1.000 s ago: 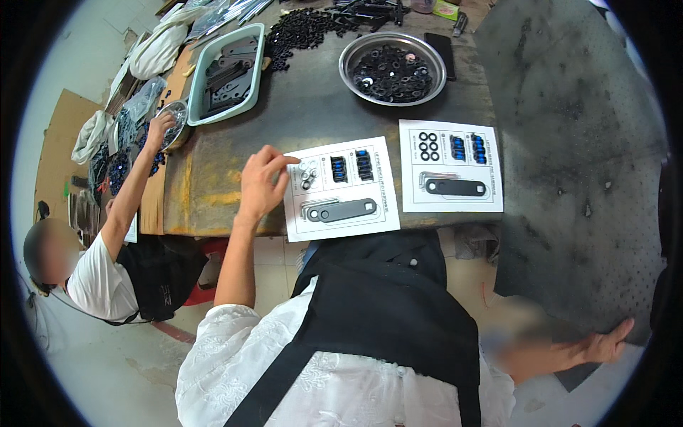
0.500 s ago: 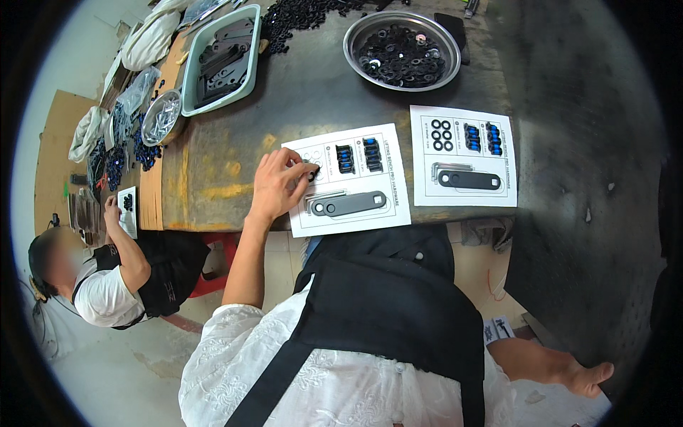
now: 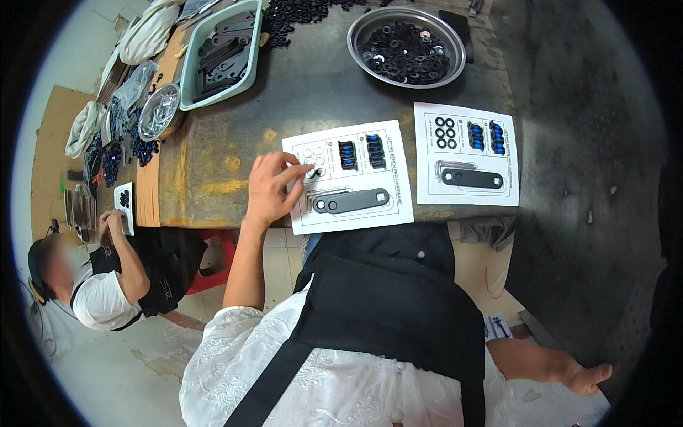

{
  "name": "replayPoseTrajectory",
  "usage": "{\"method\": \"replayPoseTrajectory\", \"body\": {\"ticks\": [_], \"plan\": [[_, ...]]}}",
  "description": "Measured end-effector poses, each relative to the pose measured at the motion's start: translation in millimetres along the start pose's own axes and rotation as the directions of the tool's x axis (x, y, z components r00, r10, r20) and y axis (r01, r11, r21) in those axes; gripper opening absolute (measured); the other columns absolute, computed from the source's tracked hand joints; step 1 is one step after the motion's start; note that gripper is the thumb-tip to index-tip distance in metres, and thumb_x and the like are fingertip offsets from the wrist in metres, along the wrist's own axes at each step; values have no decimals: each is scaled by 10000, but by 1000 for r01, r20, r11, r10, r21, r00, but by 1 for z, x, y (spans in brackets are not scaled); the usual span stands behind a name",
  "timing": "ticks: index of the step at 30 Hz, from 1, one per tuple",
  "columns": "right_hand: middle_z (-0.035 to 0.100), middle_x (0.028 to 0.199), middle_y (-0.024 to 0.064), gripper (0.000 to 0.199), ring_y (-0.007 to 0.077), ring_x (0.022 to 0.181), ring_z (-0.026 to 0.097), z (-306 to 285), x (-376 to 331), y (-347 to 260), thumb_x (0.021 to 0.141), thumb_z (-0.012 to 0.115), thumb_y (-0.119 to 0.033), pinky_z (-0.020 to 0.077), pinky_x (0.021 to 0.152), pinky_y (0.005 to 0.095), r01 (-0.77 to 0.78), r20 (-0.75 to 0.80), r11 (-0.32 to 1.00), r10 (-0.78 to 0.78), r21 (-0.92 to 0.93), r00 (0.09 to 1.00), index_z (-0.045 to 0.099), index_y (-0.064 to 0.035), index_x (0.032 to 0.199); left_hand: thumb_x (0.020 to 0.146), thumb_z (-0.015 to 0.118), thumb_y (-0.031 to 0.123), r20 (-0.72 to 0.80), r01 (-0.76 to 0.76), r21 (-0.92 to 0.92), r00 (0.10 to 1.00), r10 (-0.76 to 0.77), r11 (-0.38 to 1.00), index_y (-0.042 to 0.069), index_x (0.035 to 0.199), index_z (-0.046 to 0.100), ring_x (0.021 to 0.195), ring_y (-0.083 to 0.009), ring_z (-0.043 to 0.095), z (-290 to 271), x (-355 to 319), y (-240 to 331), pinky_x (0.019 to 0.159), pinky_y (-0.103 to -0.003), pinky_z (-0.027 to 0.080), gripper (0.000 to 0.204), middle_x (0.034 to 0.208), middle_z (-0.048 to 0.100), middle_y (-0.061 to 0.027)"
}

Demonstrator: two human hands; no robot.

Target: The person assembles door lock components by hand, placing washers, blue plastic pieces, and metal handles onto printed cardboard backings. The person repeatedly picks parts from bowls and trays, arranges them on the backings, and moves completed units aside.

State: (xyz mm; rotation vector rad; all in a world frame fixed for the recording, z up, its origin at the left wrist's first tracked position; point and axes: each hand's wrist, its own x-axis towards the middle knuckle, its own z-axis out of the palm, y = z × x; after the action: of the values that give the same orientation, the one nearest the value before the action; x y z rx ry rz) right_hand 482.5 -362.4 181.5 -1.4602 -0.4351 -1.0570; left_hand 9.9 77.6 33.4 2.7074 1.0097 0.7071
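My left hand [image 3: 274,188] is over the near white printed sheet [image 3: 363,217], thumb and index finger together at a small black washer [image 3: 310,174] on the printed rings. Beside those fingertips another black washer [image 3: 319,172] lies on a ring. On the same sheet lie two groups of black bolts with blue bands [image 3: 347,155], [image 3: 375,151], a flat dark bar with holes [image 3: 352,202] and thin metal hex keys [image 3: 327,198]. Off at the lower right, away from the sheets, my right hand [image 3: 589,378] is closed; whatever it may hold is hidden.
To the right, a second sheet [image 3: 427,188] carries washers, bolts, a bar and hex keys. Behind stand a metal bowl of washers [image 3: 353,57] and a pale green tub of dark bars [image 3: 254,67]. At left are a small bowl [image 3: 176,121] and a seated co-worker [image 3: 107,299].
My left index finger has straightened and shifted slightly left, uncovering a black washer on its ring. My right hand looks unmoved. The co-worker's hands have come together.
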Motion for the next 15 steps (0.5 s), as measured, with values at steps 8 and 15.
{"method": "replayPoseTrajectory", "body": {"ticks": [8, 15], "plan": [[629, 883, 98, 556, 194, 748, 533, 0, -6, -2, 835, 819, -463, 452, 708, 340, -1, -14, 1000, 1, 21, 1000, 616, 48, 922, 793, 685, 86, -30, 66, 23, 997, -65, 998, 173, 1040, 788, 829, -230, 535, -1, -5, -12, 770, -368, 412, 282, 920, 581, -39], [637, 940, 118, 614, 210, 792, 556, -1, -11, -2, 821, 819, -495, 466, 743, 349, -12, -21, 999, 13, 38, 1000, 609, 60, 983, 816, 671, 90, 16, 63, 64, 998, -65, 996, 185, 1109, 787, 857, -225, 533, 9, 6, -20, 795, -358, 410, 329, 946, 574, -40]]}}
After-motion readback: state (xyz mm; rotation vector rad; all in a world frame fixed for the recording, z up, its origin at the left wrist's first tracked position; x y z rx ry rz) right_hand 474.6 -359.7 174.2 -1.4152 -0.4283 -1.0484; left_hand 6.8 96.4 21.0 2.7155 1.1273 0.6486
